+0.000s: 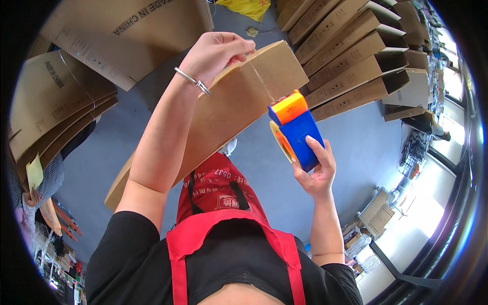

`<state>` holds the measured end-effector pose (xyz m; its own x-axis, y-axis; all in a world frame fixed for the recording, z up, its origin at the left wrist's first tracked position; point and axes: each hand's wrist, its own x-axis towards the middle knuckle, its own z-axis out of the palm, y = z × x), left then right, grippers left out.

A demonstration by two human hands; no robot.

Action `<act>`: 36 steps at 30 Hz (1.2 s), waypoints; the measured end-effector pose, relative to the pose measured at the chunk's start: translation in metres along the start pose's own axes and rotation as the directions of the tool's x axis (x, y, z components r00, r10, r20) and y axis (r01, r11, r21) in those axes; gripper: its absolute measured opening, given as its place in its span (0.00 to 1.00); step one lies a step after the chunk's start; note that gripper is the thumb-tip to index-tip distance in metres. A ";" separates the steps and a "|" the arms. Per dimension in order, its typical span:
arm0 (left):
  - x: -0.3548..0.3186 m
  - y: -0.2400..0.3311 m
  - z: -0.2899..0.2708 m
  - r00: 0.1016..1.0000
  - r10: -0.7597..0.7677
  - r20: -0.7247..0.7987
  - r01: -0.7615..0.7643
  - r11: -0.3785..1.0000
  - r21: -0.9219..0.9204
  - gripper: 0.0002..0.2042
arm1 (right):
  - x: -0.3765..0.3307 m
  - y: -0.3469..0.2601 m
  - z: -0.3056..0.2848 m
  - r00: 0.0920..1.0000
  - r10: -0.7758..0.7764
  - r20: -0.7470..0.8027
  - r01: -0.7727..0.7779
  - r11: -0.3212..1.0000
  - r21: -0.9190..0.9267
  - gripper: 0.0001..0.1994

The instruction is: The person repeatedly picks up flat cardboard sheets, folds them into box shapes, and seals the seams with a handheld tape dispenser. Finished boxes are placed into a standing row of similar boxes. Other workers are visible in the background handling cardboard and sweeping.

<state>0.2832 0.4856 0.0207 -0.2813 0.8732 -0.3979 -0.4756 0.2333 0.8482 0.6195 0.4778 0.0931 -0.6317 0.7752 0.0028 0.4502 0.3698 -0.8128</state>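
Note:
A long brown cardboard box lies slantwise in front of me, its far right end beneath my hands. My left hand, with a silver bangle at the wrist, is over the box's far edge. Its fingers are pinched together at the end of a clear strip of packing tape. That strip stretches across the box end to the tape dispenser, a blue body with an orange front and a tape roll at its side. My right hand grips the dispenser by its blue lower part, right of the box.
Several printed cartons stand in a row at the far right. Large flat cardboard sheets lean at the far left, with a stack of folded cardboard nearer. A yellow bag lies on the grey floor. Windows line the right side.

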 end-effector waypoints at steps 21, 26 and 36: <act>0.055 -0.085 -0.022 0.959 -0.241 -0.150 0.268 0.595 0.758 0.49 | -0.001 0.054 -0.005 0.992 0.086 0.090 -0.083 0.996 -0.044 0.35; 0.074 -0.064 -0.012 0.968 -0.252 0.010 0.180 0.715 0.676 0.49 | 0.004 0.048 0.010 0.996 0.064 0.056 -0.063 0.998 -0.023 0.35; -0.077 0.001 0.016 0.977 0.215 -0.004 -0.020 0.109 0.994 0.62 | 0.003 0.050 0.007 0.996 0.060 0.061 -0.058 0.998 -0.020 0.36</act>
<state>0.3175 0.4251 0.0581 -0.3804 0.9013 -0.2073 0.7819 0.4331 0.4484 0.6362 0.4948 0.0480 -0.6410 0.7632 -0.0811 0.4988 0.3340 -0.7998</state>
